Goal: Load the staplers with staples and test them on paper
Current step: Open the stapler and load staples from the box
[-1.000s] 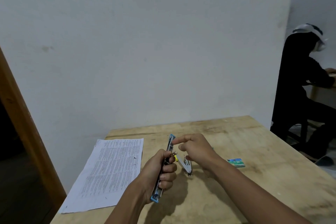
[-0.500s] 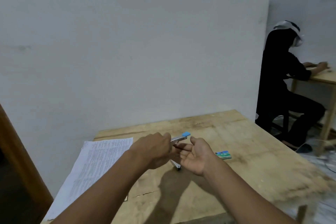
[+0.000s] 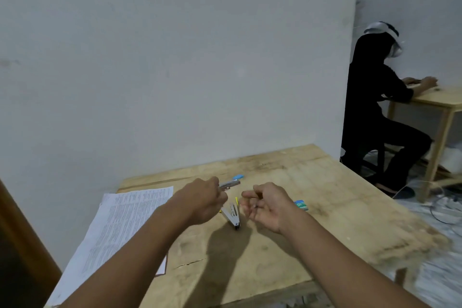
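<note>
My left hand [image 3: 203, 201] grips a blue stapler [image 3: 231, 182] held above the wooden table [image 3: 325, 207]; its metal arm and blue tip stick out to the right of my fist. My right hand [image 3: 266, 204] hovers just right of it, palm up and fingers curled; a small dark thing sits at its fingertips, too small to name. Between my hands a second stapler [image 3: 232, 214] with yellow parts lies opened out on the table. A small green and blue staple box [image 3: 301, 204] lies right of my right hand. A printed paper stack [image 3: 120, 227] lies at the table's left.
The table stands against a white wall [image 3: 175, 57]. A person in black [image 3: 375, 112] sits at another wooden table [image 3: 440, 100] at the far right. Cables [image 3: 445, 210] lie on the floor by the table's right edge. A wooden door frame [image 3: 22, 240] is at the left.
The view has swung to the right. My left hand turned the blue stapler from upright to pointing right. My right hand left the stapler, turned palm up and curled its fingers.
</note>
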`<state>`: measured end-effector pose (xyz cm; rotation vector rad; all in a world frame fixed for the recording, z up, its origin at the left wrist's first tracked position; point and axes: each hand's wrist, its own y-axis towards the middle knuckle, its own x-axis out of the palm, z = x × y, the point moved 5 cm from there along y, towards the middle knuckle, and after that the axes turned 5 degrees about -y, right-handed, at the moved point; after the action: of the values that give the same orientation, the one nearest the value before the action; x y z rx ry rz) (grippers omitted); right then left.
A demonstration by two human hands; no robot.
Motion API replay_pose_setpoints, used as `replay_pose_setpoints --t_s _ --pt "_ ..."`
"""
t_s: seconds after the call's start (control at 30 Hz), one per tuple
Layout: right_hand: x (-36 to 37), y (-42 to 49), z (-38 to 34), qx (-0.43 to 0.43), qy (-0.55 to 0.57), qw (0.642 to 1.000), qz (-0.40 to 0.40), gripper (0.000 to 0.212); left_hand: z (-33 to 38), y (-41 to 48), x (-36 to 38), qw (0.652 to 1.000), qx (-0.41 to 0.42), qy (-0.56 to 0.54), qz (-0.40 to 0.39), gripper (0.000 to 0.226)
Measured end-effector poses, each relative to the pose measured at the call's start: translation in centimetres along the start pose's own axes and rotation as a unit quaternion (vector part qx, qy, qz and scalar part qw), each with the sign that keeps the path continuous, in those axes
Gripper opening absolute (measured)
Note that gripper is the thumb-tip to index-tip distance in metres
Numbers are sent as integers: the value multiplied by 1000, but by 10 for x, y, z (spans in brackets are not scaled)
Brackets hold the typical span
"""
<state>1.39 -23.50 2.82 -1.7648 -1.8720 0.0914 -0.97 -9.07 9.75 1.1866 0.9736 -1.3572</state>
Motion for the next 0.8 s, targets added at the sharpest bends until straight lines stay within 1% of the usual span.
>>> replay_pose_setpoints --t_s 0.03,0.07,0.1,0.13,0.17,0.2,0.27,0.3,0.33,0.37,0.4,0.43,0.47,0.53,0.57,0.6,0.67,0.73,0.8 --pt "-2 0 -8 -41 -56 997 24 17 -5 2 -5 998 -17 -64 -9 23" --pt "-4 0 -17 -97 -122 987 42 14 -10 2 -8 989 -35 -141 -24 22" --pt "-6 -1 -26 -155 -198 967 52 17 -15 -1 -8 968 -68 -237 -49 20" --pt "-6 -6 -31 -214 -277 936 48 22 -17 -6 -4 939 -98 -319 -87 18" --pt "-3 -13 -39 -261 -361 895 33 26 -16 -6 -6 915 -122 -365 -121 17" --pt "3 -13 -18 -272 -460 845 -11 28 -25 -19 22 879 -169 -413 -165 17" --pt "5 -24 -7 -328 -575 748 -58 33 -25 -26 43 844 -203 -449 -211 18" --pt "4 -26 -1 -353 -606 710 -68 30 -23 -28 54 833 -209 -459 -226 19" --pt "3 -27 2 -388 -634 666 -65 24 -22 -30 64 831 -211 -457 -237 20" --pt "3 -28 3 -410 -658 629 -61 16 -21 -30 71 834 -208 -449 -244 22" --pt "1 -26 3 -421 -676 602 -56 14 -21 -28 78 839 -202 -439 -250 22" --pt "-1 -24 4 -411 -691 592 -53 16 -19 -28 82 846 -194 -428 -252 22" --pt "-4 -20 6 -389 -707 588 -54 17 -19 -26 84 862 -183 -405 -243 19" --pt "-6 -17 16 -331 -743 577 -75 18 -19 -24 85 921 -153 -298 -201 17" --pt "-7 -16 22 -299 -757 574 -88 18 -18 -22 84 947 -134 -232 -177 23" --pt "-7 -15 26 -273 -767 572 -101 20 -16 -20 83 966 -114 -171 -156 28" --pt "-8 -14 31 -235 -779 570 -116 25 -11 -20 84 986 -69 -64 -137 31" --pt "-8 -13 33 -211 -787 566 -126 32 -6 -22 88 991 -23 11 -132 29" --pt "-7 -13 32 -207 -791 561 -125 34 -3 -23 90 992 13 58 -109 27"
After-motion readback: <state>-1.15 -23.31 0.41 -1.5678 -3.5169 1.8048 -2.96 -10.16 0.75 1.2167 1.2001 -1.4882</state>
